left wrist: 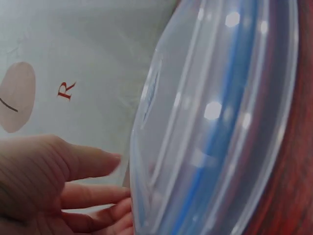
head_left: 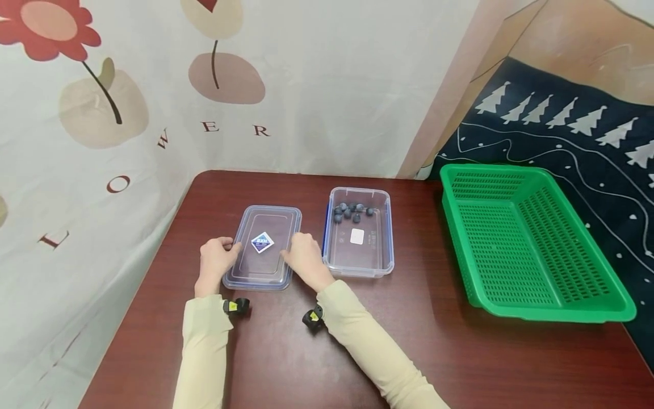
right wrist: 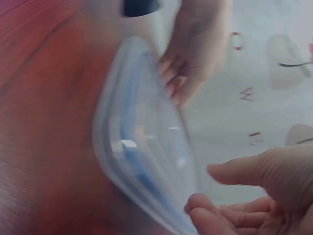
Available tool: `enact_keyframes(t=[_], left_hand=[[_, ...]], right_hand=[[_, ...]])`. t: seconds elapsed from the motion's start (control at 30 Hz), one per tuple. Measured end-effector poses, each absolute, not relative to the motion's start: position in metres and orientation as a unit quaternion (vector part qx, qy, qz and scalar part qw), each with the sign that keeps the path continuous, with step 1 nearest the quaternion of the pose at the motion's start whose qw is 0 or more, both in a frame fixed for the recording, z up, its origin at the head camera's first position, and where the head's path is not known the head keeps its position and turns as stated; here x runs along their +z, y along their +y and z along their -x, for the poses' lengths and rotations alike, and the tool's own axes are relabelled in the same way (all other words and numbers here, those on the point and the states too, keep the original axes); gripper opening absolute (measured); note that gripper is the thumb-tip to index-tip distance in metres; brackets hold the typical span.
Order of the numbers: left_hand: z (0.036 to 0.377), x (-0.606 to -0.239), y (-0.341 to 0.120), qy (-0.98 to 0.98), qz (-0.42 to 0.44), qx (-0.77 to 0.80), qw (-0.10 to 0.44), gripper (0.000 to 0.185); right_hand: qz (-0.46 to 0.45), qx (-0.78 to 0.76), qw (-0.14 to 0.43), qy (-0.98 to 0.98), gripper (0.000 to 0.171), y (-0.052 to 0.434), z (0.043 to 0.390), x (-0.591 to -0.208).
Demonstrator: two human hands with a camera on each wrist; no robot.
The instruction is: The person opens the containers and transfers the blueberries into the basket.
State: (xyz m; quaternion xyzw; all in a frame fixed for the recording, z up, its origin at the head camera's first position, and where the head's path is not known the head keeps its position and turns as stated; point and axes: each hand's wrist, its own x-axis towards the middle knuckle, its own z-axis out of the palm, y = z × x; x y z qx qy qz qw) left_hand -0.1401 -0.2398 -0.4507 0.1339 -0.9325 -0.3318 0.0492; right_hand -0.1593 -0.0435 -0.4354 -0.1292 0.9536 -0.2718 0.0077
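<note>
A clear plastic lid [head_left: 273, 224] with a blue sealing strip and a blue-and-white label [head_left: 262, 242] lies on the table. My left hand [head_left: 217, 261] is at its left edge; in the left wrist view the fingertips [left wrist: 126, 193] meet the rim and the thumb stands apart from them. At the right edge is my right hand [head_left: 306, 258], its fingertips [right wrist: 195, 201] by the rim and its thumb raised away in the right wrist view. Just right of the lid stands an open clear container [head_left: 339, 258], with several blueberries [head_left: 347, 213] at its far end.
A large green plastic basket [head_left: 557, 312] occupies the right side of the reddish-brown table [head_left: 419, 341]. A printed white cloth [head_left: 332, 85] hangs behind the table and along its left side. Dark cloth with white trees [head_left: 536, 113] hangs behind the basket.
</note>
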Motion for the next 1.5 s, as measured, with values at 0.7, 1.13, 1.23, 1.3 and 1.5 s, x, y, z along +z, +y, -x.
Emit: enact_keyframes(t=[0.7, 1.13, 1.23, 1.3, 1.5], left_hand=[[0.160, -0.432, -0.177, -0.839, -0.047, -0.501, 0.206, 0.022], [0.171, -0.434, -0.126, -0.798, 0.020, -0.574, 0.182, 0.018], [0.173, -0.437, -0.116, -0.796, 0.028, -0.580, 0.173, 0.018], [0.175, -0.440, -0.111, -0.795, 0.030, -0.584, 0.163, 0.019], [0.178, -0.447, -0.096, -0.803, 0.034, -0.581, 0.132, 0.021]], right_hand=[[0.120, -0.483, -0.038, 0.867, 0.021, 0.050, 0.219, -0.395], [0.043, -0.575, 0.033, 0.816, 0.017, 0.085, 0.254, -0.406], [0.029, -0.582, 0.047, 0.812, 0.019, 0.088, 0.258, -0.410], [0.026, -0.575, 0.052, 0.816, 0.019, 0.089, 0.260, -0.413], [0.014, -0.522, 0.064, 0.850, 0.018, 0.090, 0.265, -0.422]])
